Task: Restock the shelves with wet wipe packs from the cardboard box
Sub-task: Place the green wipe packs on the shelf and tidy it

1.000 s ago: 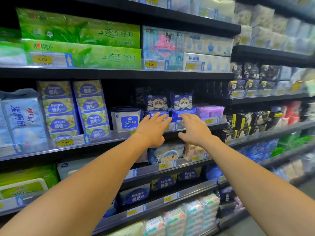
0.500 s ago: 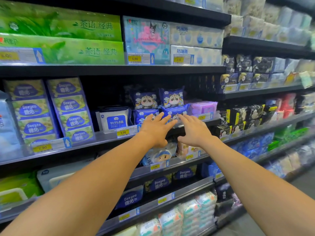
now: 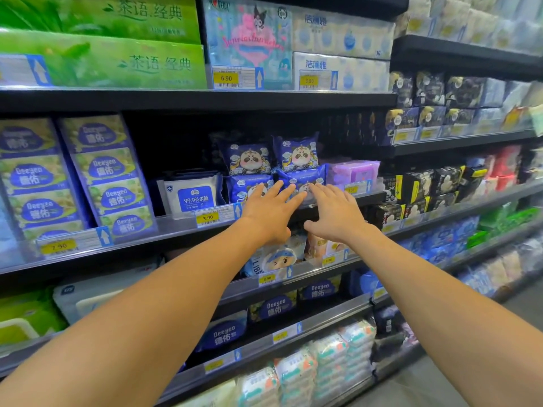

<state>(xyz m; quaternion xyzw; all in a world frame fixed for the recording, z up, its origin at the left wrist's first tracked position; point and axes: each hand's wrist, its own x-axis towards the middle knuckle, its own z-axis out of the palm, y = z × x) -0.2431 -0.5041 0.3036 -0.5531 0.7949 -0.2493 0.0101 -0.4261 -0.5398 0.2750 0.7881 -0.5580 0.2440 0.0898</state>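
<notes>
The middle shelf (image 3: 170, 230) looms closer than 1 second ago, and both hands have reached further in, so this placing looks nearly finished. 4 blue panda wet wipe packs (image 3: 249, 158) stand 2 high at its front. The left hand (image 3: 269, 210) and right hand (image 3: 335, 214), fingers straight and spread, rest against the lower 2 and grip nothing. No cardboard box shows.

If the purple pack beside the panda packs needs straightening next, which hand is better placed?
Probably the right hand. It is open just left of the purple pack, at about the same height; the left hand is farther left and would have to cross over it.
</notes>
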